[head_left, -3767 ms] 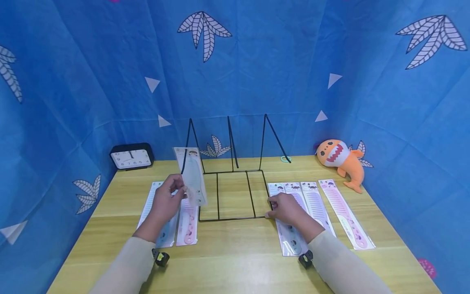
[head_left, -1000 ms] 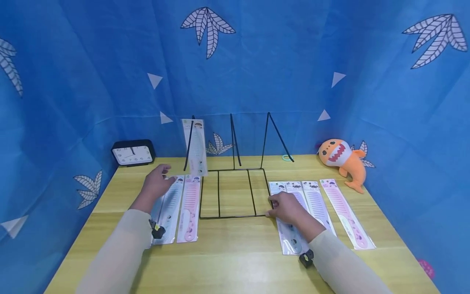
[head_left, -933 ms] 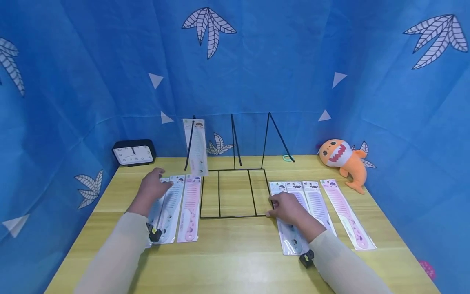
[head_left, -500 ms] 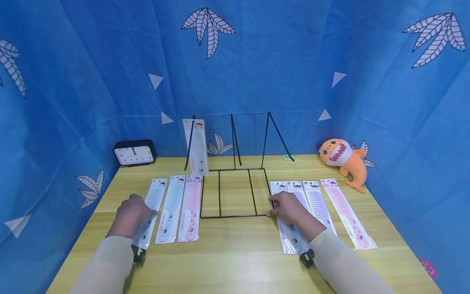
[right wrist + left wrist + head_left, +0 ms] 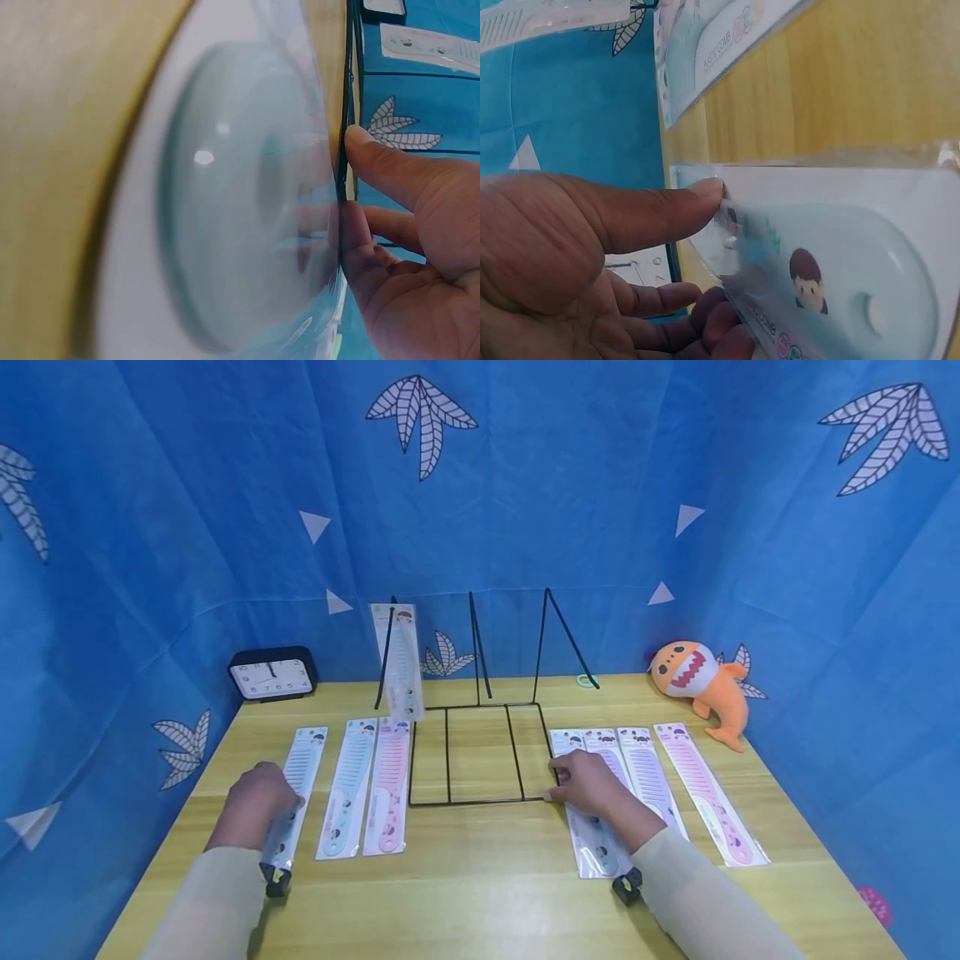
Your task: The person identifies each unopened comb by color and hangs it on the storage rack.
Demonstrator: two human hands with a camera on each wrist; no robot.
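Observation:
My left hand grips a packaged light-blue plastic comb lying at the left of the table. In the left wrist view, the thumb lies on one edge of the clear pack and the fingers are at the other. My right hand holds the right front corner of a black wire display rack, thumb and fingers against the wire. Another packaged blue comb hangs from the rack's left hook; the middle and right hooks bear nothing. Beside the rack lie a blue comb and a pink comb.
Several more packaged combs lie right of the rack, partly under my right hand, including a pink one furthest right. A black clock stands at back left, an orange shark toy at back right. A blue curtain surrounds the table.
The comb in my left hand was hung on the left hook; that hand then let go and came down to the leftmost comb, which has shifted slightly left. My right hand stayed at the rack.

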